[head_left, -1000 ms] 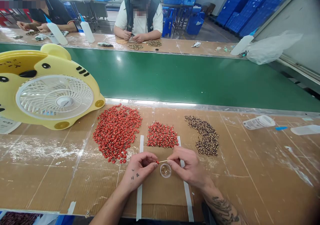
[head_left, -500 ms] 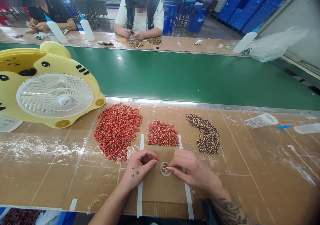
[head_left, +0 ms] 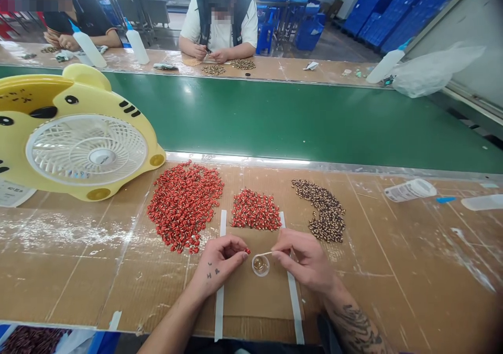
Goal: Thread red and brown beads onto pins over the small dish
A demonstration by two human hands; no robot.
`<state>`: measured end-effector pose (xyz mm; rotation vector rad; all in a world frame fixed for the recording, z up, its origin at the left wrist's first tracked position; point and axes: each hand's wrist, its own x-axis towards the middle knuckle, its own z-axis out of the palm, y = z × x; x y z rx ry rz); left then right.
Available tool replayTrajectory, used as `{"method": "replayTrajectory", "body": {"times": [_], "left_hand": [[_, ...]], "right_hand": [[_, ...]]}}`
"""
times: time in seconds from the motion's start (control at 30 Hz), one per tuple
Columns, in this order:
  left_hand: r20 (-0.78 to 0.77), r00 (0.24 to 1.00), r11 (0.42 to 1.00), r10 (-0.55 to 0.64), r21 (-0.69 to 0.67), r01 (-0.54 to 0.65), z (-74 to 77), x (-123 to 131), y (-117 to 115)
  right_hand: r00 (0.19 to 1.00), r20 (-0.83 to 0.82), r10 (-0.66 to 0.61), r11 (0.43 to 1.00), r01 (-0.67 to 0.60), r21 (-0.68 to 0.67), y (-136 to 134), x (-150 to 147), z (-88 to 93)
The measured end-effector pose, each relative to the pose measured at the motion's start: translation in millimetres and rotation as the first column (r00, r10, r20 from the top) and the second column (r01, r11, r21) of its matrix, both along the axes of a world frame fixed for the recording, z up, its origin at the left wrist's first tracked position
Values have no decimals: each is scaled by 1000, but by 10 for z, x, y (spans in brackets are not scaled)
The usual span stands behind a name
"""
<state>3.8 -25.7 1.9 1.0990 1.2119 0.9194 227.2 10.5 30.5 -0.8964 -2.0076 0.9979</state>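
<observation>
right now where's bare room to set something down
Bare cardboard lies below the fan, left of the big red pile, and right of the brown beads. Crowded: the small red pile and the cup between left hand and right hand.

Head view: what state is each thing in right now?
left hand: pinching a red bead
right hand: pinching a thin stick
cup: upright, amber contents
red heaps: loose
brown heap: loose, curved
bottle: lying on its side
fan: cannot tell if running
</observation>
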Motion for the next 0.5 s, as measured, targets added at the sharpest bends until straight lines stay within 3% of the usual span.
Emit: {"method": "replayTrajectory", "body": {"times": [0.5], "left_hand": [[-2, 999, 999, -37, 12, 37, -26, -11, -17]], "right_hand": [[996, 75, -49, 999, 50, -14, 13, -126, -85]]}}
